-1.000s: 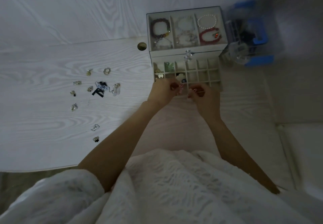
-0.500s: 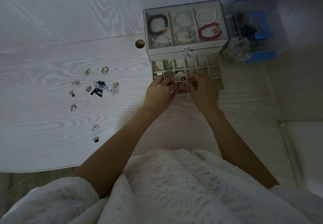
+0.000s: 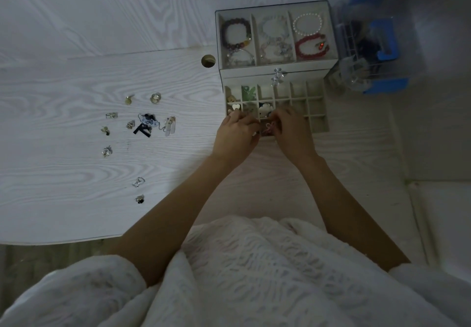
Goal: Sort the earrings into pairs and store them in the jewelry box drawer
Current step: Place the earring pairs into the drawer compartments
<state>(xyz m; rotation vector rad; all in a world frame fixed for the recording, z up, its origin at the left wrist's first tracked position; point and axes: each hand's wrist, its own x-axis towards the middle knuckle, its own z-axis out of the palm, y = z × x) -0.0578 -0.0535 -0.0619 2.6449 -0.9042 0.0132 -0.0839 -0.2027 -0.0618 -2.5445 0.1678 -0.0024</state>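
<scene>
The jewelry box [image 3: 244,73] stands at the back of the white table, its gridded drawer [image 3: 318,122] pulled out toward me. Some back cells hold earrings, among them a green pair [image 3: 248,92] and a white one [image 3: 265,109]. My left hand [image 3: 235,136] and my right hand [image 3: 293,134] meet over the drawer's front row with fingers curled. Between their fingertips is a pink bow earring [image 3: 269,128], which both seem to pinch. Several loose earrings [image 3: 145,125] lie scattered on the table to the left.
The box's top tray holds bracelets [image 3: 309,46] under a clear lid. A clear and blue organizer [image 3: 369,46] stands to the right of the box. A round cable hole [image 3: 208,60] is beside the box. The table's front edge [image 3: 63,242] curves at lower left.
Both hands moved forward from just in front of the drawer to over its front row. The pink earring came down with them.
</scene>
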